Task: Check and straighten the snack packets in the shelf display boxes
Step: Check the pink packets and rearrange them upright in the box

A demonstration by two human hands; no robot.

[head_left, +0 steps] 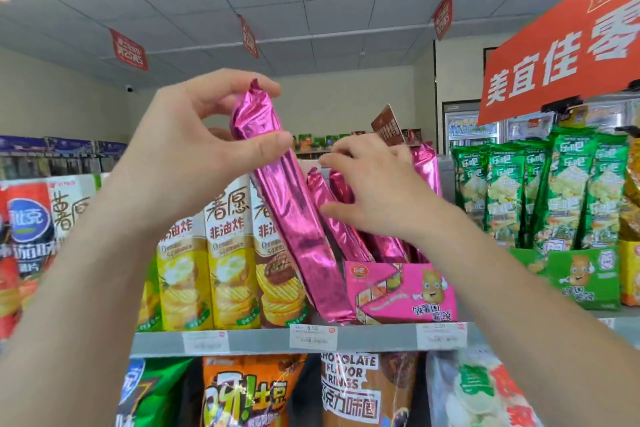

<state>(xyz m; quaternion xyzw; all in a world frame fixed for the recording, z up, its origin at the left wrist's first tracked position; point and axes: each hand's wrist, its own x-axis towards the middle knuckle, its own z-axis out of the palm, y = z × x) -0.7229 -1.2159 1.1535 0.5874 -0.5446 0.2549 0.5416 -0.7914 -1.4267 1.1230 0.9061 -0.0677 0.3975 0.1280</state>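
My left hand grips the top end of a long shiny pink snack packet, thumb and fingers curled round it. The packet leans diagonally, its lower end beside the front left corner of the pink display box on the top shelf. My right hand reaches over the box, fingers curled onto the tops of several more pink packets standing inside it. One pink packet stands upright behind my right hand. Part of the box's contents is hidden by my hand.
A green display box with several green packets stands to the right. Yellow chip boxes stand left of the pink box. The grey shelf edge carries price labels; bagged snacks fill the shelf below. An orange sign hangs at the upper right.
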